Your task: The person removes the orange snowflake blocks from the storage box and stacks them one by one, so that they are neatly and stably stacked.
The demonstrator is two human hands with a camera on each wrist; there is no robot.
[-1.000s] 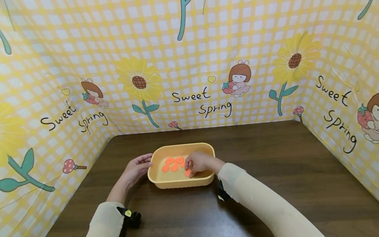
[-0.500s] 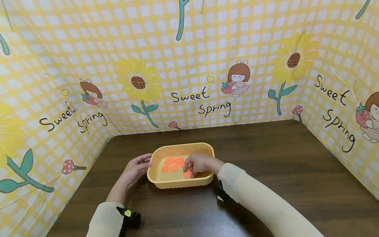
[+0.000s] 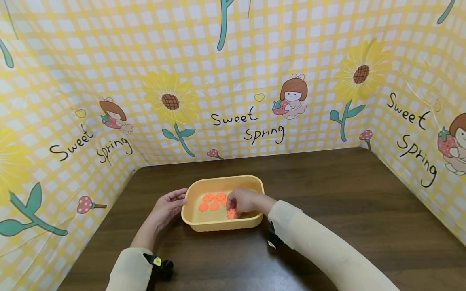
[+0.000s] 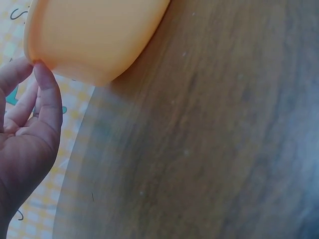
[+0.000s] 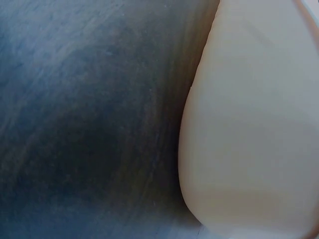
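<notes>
A yellow-orange plastic tub sits on the dark wooden table. Several flat orange flower-shaped pieces lie on its floor. My right hand reaches into the tub and pinches one orange piece near the front wall. My left hand rests against the tub's left rim with fingers relaxed; in the left wrist view the left fingers touch the tub's outer wall. In the right wrist view only the tub's wall and the table show.
A yellow checked cloth backdrop, printed with sunflowers and "Sweet Spring", closes off the table on the left, back and right. Bare wood lies to the right of the tub and in front of it.
My right hand has drawn slightly back and up inside the tub, and the orange piece under its fingertips now shows more. The left hand and the tub have not moved.
</notes>
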